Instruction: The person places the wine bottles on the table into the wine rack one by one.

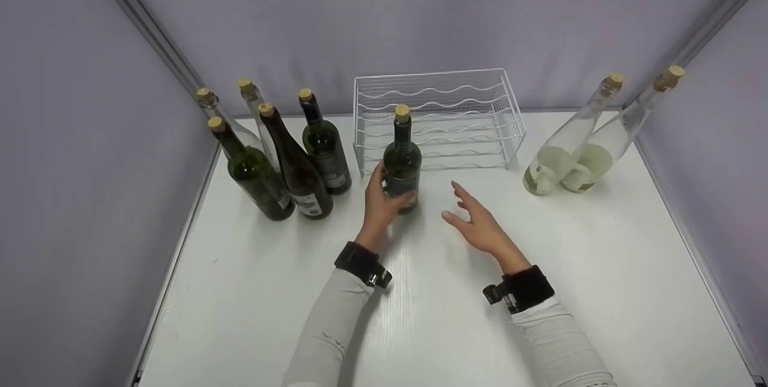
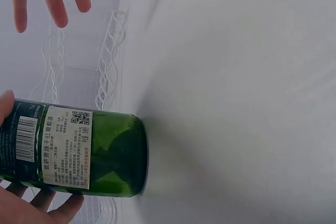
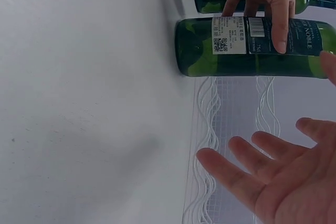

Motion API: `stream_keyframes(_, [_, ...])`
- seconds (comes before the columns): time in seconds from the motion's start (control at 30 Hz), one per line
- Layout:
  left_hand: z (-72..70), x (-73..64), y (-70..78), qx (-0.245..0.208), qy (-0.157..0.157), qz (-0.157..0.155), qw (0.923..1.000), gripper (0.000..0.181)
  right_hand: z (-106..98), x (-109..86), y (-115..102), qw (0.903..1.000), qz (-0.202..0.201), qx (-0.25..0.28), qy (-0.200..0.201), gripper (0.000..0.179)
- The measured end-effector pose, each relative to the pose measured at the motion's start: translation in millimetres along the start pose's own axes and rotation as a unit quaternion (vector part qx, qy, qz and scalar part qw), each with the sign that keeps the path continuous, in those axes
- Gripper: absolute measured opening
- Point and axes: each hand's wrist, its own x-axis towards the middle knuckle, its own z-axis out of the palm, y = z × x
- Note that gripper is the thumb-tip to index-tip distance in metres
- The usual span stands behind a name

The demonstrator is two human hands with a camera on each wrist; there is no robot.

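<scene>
A dark green wine bottle [image 1: 403, 162] with a cork stands upright in front of the white wire rack [image 1: 438, 117]. My left hand [image 1: 379, 204] grips its lower body, thumb across the front and fingers round the far side. In the left wrist view the bottle [image 2: 113, 153] shows a barcode and a white printed label near its base. My right hand [image 1: 480, 225] is apart from the bottle, to its right, with fingers spread and nothing held. In the right wrist view that hand [image 3: 289, 177] is beside the rack, palm showing.
At left stand several corked bottles, among them a brown one [image 1: 300, 177] and a green one [image 1: 327, 156]. Two clear bottles [image 1: 552, 159] with corks stand at right. Grey walls [image 1: 420, 15] enclose the white table [image 1: 432, 327] at the back and sides.
</scene>
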Motion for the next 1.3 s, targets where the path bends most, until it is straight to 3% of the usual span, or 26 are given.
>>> stream_keyframes(0.17, [-1.5, -5.2, 0.1, 0.006, 0.01, 0.022, 0.9997, 0.089, -3.1, -2.6, -2.1, 0.9999, 0.0, 0.015, 0.002, 0.077])
stream_keyframes(0.3, [-4.7, -11.2, 4.3, 0.04, 0.012, 0.052, 0.9978, 0.087, -7.2, -5.2, -2.5, 0.9996, 0.0, 0.026, 0.004, 0.077])
stream_keyframes(0.57, [-11.7, -16.1, 13.7, 0.118, 0.026, 0.121, 0.9854, 0.081, -16.5, -8.9, -5.5, 0.999, 0.003, 0.044, 0.006, 0.076])
stream_keyframes(0.73, [-13.6, -17.4, 13.9, 0.17, 0.046, 0.155, 0.9721, 0.08, -22.0, -11.3, -8.0, 0.9989, 0.003, 0.045, 0.007, 0.079])
stream_keyframes(0.93, [-16.0, -20.5, 13.7, 0.23, 0.051, 0.173, 0.9563, 0.077, -29.7, -14.3, -9.2, 0.9979, 0.006, 0.062, 0.016, 0.082])
stream_keyframes(1.13, [-19.6, -23.6, 14.6, 0.292, 0.036, 0.196, 0.9354, 0.075, -37.2, -17.5, -9.1, 0.9971, 0.006, 0.07, 0.028, 0.084])
stream_keyframes(1.3, [-20.7, -27.3, 15.2, 0.335, 0.017, 0.209, 0.9186, 0.079, -44.4, -19.1, -9.6, 0.9939, -0.017, 0.093, 0.057, 0.086])
